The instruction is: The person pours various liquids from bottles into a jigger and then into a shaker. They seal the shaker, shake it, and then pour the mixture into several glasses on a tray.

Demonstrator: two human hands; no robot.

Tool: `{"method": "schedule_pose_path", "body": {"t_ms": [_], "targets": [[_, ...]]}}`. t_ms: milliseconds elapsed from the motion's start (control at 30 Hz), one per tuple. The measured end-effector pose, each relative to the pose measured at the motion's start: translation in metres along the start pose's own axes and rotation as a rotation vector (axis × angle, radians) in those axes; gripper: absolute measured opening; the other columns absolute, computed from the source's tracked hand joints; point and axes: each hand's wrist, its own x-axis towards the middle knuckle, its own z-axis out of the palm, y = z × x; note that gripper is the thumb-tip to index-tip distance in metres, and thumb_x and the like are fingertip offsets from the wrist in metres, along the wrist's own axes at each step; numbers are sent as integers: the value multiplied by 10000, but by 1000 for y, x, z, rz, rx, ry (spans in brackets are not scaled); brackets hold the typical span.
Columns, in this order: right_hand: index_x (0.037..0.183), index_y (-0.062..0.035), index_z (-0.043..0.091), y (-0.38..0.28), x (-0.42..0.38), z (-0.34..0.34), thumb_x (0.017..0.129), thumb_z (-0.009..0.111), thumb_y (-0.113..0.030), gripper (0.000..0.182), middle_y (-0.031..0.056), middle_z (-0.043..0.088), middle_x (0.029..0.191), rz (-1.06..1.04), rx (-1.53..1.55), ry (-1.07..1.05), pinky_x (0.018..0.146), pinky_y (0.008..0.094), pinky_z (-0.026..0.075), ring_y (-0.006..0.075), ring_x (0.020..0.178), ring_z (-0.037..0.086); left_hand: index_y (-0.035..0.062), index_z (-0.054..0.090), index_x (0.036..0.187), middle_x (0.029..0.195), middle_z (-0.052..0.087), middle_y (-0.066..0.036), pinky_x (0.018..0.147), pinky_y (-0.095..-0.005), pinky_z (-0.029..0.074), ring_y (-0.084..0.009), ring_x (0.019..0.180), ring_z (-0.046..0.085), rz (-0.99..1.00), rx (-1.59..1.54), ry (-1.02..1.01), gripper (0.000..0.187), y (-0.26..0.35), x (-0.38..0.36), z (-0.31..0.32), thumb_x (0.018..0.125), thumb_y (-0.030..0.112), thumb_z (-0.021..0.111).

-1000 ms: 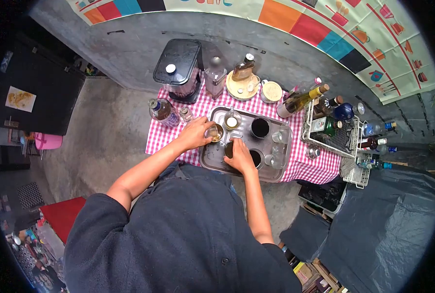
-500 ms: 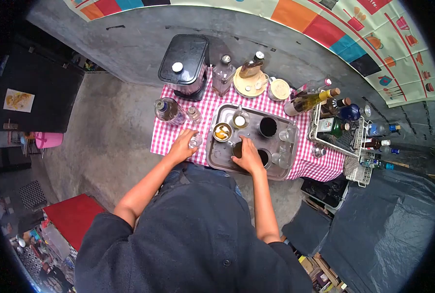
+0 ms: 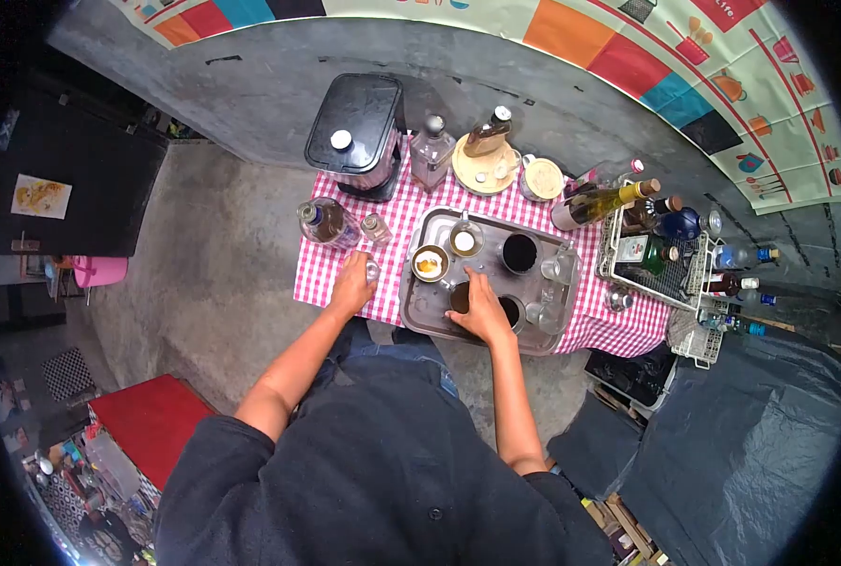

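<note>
My left hand (image 3: 351, 286) is curled around the near side of a small clear glass (image 3: 372, 271) on the checked cloth, just left of the tray. On the tray (image 3: 422, 316), my right hand (image 3: 482, 309) grips a glass cup of dark liquid (image 3: 459, 298), thumb on the near side and fingers on the far side. Its palm partly covers the cup. Just beyond stands a small bowl (image 3: 430, 264) with white and yellow-orange contents. A glass mug (image 3: 466, 240) with something pale inside is behind it. Two more dark-filled vessels (image 3: 519, 253) sit to the right.
Clear glasses (image 3: 559, 268) stand at the tray's right side. Bottles (image 3: 329, 223), a black-lidded container (image 3: 364, 127) and a wooden round plate (image 3: 484, 174) line the back and left. A wire rack (image 3: 612, 247) with several bottles stands right. A grey wall rises behind.
My left hand's fingers have drawn in closer around the small glass. My right hand stays at the cup with little movement. The whole view has shifted slightly.
</note>
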Motion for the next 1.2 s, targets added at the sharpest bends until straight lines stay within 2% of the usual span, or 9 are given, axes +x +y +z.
{"method": "schedule_pose_path", "body": {"t_ms": [233, 467, 667, 700, 800, 933, 967, 1100, 1200], "targets": [[1430, 5, 302, 0, 0, -3, 727, 810, -275, 911, 218, 456, 1314, 15, 24, -20, 1035, 444, 421, 392, 1247, 466, 15, 486, 1173, 1137, 531, -179, 951, -467, 435, -383, 1121, 511, -88, 88, -35, 571, -3, -2, 10, 684, 75, 775], [1422, 17, 307, -2, 7, -8, 810, 731, -333, 823, 241, 454, 1306, 28, 34, -1, 1007, 456, 436, 425, 1214, 485, -15, 417, 1322, 1214, 512, -220, 978, -468, 422, -396, 1158, 499, -64, 3, 6, 785, -16, -12, -1, 668, 152, 819], [1415, 14, 310, -6, -1, -20, 831, 705, -288, 767, 250, 449, 1301, 98, 35, 129, 1005, 452, 434, 432, 1212, 482, -4, 472, 1233, 1189, 509, -205, 963, -456, 422, -391, 1143, 491, 44, -44, 47, 596, 13, -33, -49, 716, 85, 756], [1417, 13, 307, -14, -4, -23, 837, 693, -266, 750, 255, 447, 1304, 128, 40, 134, 1011, 448, 430, 431, 1218, 479, 4, 495, 1189, 1180, 512, -196, 959, -452, 422, -384, 1125, 497, 38, -116, 17, 510, 24, -37, -57, 733, 45, 720], [1421, 8, 305, -26, -13, -22, 835, 692, -253, 750, 261, 445, 1310, 151, 34, 185, 1017, 445, 428, 427, 1232, 472, 11, 498, 1197, 1171, 516, -197, 976, -446, 419, -385, 1130, 498, 141, -281, -87, 502, 28, -36, -44, 741, 43, 707], [1425, 14, 301, -50, -28, -18, 827, 699, -223, 756, 267, 444, 1314, 190, 57, 248, 1014, 440, 433, 423, 1209, 500, -16, 442, 1280, 1204, 489, -209, 1016, -438, 401, -389, 1180, 475, 264, -242, -114, 634, 44, -16, -25, 722, 57, 733], [1422, 19, 306, -62, -35, -23, 825, 703, -216, 755, 266, 449, 1310, 280, 125, 195, 1014, 430, 435, 424, 1195, 513, -26, 394, 1319, 1231, 462, -213, 1025, -440, 397, -391, 1193, 466, 261, -237, -145, 711, 50, -9, -24, 712, 69, 753], [1426, 13, 296, -61, -57, 0, 827, 701, -211, 757, 261, 456, 1293, 204, 45, 347, 983, 437, 445, 427, 1188, 509, -11, 349, 1349, 1255, 433, -213, 1033, -446, 398, -404, 1205, 455, 365, -251, -183, 812, 53, 23, -2, 671, 46, 793], [1426, 13, 285, -67, -78, 11, 828, 698, -215, 762, 264, 447, 1301, 293, 72, 345, 989, 444, 440, 432, 1206, 494, -7, 350, 1348, 1275, 425, -219, 1010, -449, 416, -418, 1212, 449, 407, -245, -200, 848, 53, 37, 11, 644, 44, 819]]}}
